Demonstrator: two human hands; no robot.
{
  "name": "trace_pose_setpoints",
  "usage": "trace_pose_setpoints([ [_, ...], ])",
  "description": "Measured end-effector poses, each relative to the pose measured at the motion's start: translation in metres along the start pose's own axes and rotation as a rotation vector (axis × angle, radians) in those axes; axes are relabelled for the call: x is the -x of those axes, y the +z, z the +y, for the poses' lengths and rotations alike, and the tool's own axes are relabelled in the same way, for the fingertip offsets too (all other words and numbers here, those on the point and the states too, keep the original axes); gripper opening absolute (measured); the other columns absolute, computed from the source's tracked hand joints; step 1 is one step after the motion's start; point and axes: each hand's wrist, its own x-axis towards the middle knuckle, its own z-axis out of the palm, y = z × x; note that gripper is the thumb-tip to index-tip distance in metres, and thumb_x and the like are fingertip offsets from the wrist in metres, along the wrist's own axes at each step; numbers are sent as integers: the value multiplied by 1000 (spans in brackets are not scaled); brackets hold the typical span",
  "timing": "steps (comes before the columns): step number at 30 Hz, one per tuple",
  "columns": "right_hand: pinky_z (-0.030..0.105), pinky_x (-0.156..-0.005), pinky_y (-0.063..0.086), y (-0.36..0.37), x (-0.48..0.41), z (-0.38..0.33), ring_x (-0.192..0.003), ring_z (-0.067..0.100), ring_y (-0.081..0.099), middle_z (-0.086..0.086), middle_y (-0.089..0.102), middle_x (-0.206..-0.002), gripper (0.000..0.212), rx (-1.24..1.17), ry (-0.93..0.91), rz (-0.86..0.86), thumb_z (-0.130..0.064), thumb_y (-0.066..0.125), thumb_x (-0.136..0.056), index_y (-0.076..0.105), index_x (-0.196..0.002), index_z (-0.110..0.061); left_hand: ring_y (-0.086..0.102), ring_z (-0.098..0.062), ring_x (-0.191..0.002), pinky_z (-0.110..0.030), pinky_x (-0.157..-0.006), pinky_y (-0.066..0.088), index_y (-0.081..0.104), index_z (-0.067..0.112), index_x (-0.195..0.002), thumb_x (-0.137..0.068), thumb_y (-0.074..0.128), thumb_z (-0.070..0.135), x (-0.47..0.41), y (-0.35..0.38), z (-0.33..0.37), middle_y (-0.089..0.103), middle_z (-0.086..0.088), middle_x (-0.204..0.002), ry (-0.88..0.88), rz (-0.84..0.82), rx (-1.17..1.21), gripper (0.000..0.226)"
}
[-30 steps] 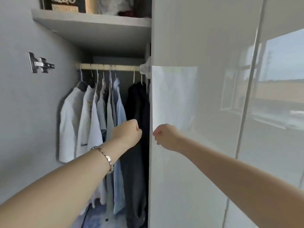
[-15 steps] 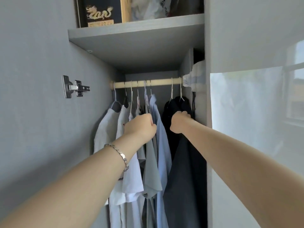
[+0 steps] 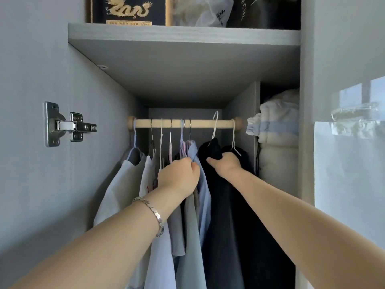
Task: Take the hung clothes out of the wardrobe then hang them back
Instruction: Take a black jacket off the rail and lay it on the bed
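black bag [image 3: 260, 13]: letters "ECIAL" | dragon box [image 3: 129, 11]: label print too small to read

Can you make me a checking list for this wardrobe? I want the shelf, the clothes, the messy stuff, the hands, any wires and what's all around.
Surface: grey shelf above a wooden rail.
Job's things: clothes hang on hangers from the rail: a white shirt far left, a light blue shirt in the middle, a black garment to the right. The black garment's hanger hook stands above the rail.
Clutter: dragon box and bags on the shelf; folded bedding right of the rail.
Hands: left hand grips the light blue shirt; right hand grips the black garment.
Cables: nothing seen.
Surroundings: metal hinge on the left wall; glossy door on the right.
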Motion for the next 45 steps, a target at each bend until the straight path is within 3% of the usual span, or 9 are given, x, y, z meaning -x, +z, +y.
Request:
trace_pose_setpoints([
  [3, 27, -74, 42, -18, 16, -22, -106, 31, 59, 15, 60, -105, 45, 50, -37, 52, -33, 57, -92, 53, -120, 2, 55, -26, -76, -31, -65, 40, 45, 13, -79, -100, 27, 24, 3, -6, 2, 54, -6, -80, -3, 2, 19, 29],
  [7, 26, -68, 41, -54, 57, -38, -80, 20, 52, 15, 62, -106, 45, 155, -156, 68, -32, 53, -94, 52, -121, 3, 51, -24, -73, -30, -64, 36, 43, 15, -72, -100, 26, 22, 24, -20, 7, 51, -2, -72, 12, 8, 14, 33],
  [9, 25, -66, 43, -67, 80, -33, -73, 17, 50, 10, 59, -89, 43, 174, -167, 35, -31, 54, -94, 51, -122, 1, 53, -27, -78, -30, -66, 36, 42, 14, -70, -100, 26, 23, 39, -26, 14, 52, -3, -73, 5, 3, 1, 35],
  [12, 23, -48, 36, -78, 124, -14, -56, 13, 46, -1, 48, -66, 24, 184, -153, -8, -32, 55, -93, 51, -87, -9, 52, -28, -83, -29, -67, 35, 48, 11, -79, -99, 29, 23, 67, -27, 26, 55, -6, -84, -43, -30, -19, 30],
  [14, 23, -45, 31, -84, 155, 5, -55, 11, 42, -3, 42, -64, 36, 220, -136, -29, -34, 55, -92, 35, -67, -17, 50, -27, -77, -28, -64, 34, 46, 11, -75, -98, 30, 21, 90, -25, 37, 54, -8, -79, -57, -66, 13, 30],
  [20, 24, -45, 30, -119, 262, 77, -51, 14, 39, -2, 40, -61, 41, 288, -11, -119, -40, 56, -89, 34, -62, -17, 42, -23, -62, -29, -56, 30, 36, 12, -66, -94, 31, 19, 169, -2, 85, 46, -5, -66, -51, -195, 41, 30],
  [28, 23, -49, 30, -200, 397, 157, -51, 12, 38, -4, 39, -56, 44, 366, 159, -202, -39, 61, -85, 35, -58, -16, 55, -24, -66, -28, -57, 36, 50, 11, -73, -95, 34, 24, 271, 45, 157, 57, -3, -71, 138, -466, 152, 31],
  [39, 16, -52, 37, -272, 608, 219, -53, 7, 49, -6, 53, -61, 27, 374, 566, 120, -35, 66, -84, 55, -67, -17, 55, -24, -72, -31, -63, 38, 49, 15, -72, -97, 34, 28, 438, 92, 255, 57, 0, -75, 583, -821, 373, 31],
  [45, 9, -45, 34, -298, 697, 206, -41, -3, 45, -15, 48, -43, 38, 358, 644, 347, -26, 68, -84, 42, -56, -28, 58, -28, -74, -35, -67, 43, 53, 6, -78, -95, 36, 26, 519, 86, 311, 60, -5, -75, 756, -963, 464, 31],
])
